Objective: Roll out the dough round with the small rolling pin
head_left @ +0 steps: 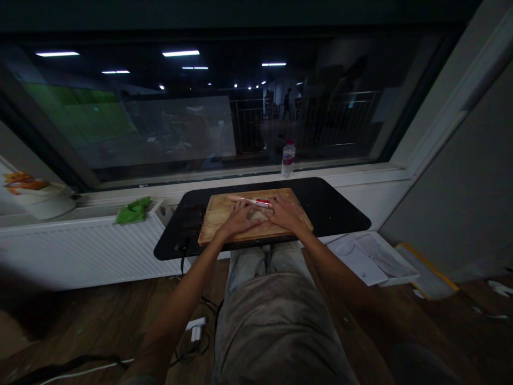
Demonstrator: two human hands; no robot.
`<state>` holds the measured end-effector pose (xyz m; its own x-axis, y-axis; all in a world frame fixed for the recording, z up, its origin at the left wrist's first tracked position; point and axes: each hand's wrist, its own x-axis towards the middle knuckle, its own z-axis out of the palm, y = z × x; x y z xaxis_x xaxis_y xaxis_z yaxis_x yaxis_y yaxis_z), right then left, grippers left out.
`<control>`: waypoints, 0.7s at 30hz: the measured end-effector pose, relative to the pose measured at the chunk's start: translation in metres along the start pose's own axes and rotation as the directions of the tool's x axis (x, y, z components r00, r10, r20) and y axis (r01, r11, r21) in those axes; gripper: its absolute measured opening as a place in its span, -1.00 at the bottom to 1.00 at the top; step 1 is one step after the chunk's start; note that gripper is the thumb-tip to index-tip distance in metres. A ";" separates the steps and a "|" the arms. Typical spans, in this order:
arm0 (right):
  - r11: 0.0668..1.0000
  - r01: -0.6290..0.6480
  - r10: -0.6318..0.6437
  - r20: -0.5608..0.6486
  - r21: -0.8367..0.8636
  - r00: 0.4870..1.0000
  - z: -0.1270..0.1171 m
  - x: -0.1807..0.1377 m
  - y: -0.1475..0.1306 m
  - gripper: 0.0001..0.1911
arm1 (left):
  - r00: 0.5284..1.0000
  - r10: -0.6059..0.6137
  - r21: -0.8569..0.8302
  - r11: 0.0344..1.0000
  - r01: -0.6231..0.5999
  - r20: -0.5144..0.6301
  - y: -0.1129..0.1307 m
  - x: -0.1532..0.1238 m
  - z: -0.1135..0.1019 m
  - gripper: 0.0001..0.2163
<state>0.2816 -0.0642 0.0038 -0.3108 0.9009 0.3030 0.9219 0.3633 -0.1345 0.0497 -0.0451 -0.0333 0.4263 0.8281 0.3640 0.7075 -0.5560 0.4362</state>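
Note:
A pinkish sausage-shaped stick in clear wrapping, with a red and white label [262, 202], lies crosswise on a wooden cutting board [218, 211]. My left hand [240, 218] rests on the board just below the stick, its fingertips at the wrapping. On the other side, my right hand [286, 213] lies with its fingers at the labelled end. Both hands have their fingers stretched and their thumbs pointing towards each other, with a patch of bare board showing between them. Whether the fingertips press on the stick is hard to make out.
The board sits on a black table [328, 208] against a window sill. A bottle with a pink cap [288, 159] stands on the sill. A green cloth [134, 210] lies on the radiator [100, 251] at left. An open white box [368, 256] and cables [194, 342] are below.

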 end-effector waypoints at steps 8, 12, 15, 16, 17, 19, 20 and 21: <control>1.000 0.016 -0.015 -0.015 0.013 1.000 0.003 0.000 0.004 -0.46 | 0.999 -0.001 -0.034 0.999 0.003 0.044 -0.001 0.002 -0.004 -0.61; 1.000 0.001 -0.001 -0.016 0.010 1.000 0.003 0.000 0.004 -0.44 | 0.998 0.023 -0.060 0.998 -0.019 0.061 -0.004 0.002 -0.007 -0.62; 1.000 -0.006 0.006 -0.017 0.015 1.000 0.002 0.000 0.003 -0.45 | 0.997 0.039 -0.068 0.997 -0.035 0.065 -0.004 0.002 -0.008 -0.66; 1.000 -0.005 0.005 -0.018 0.016 1.000 0.002 0.000 0.003 -0.45 | 0.997 0.041 -0.067 0.997 -0.036 0.065 -0.004 0.001 -0.008 -0.66; 1.000 -0.005 0.005 -0.019 0.016 1.000 0.002 -0.001 0.003 -0.46 | 0.997 0.039 -0.064 0.997 -0.034 0.067 -0.003 0.001 -0.008 -0.67; 1.000 -0.002 0.002 -0.017 0.013 1.000 0.001 -0.001 0.002 -0.46 | 0.997 0.027 -0.052 0.998 -0.024 0.071 -0.003 0.000 -0.008 -0.66; 1.000 -0.001 0.002 -0.016 0.011 1.000 0.001 -0.001 0.002 -0.46 | 0.997 0.021 -0.043 0.999 -0.018 0.072 -0.002 0.000 -0.008 -0.65; 1.000 -0.002 0.002 -0.015 0.010 1.000 0.001 -0.002 0.002 -0.46 | 0.997 0.018 -0.036 0.999 -0.015 0.074 -0.002 -0.001 -0.008 -0.65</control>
<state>0.2840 -0.0645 0.0019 -0.3058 0.8979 0.3166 0.9201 0.3641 -0.1441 0.0433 -0.0454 -0.0274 0.4791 0.8212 0.3100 0.6802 -0.5706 0.4601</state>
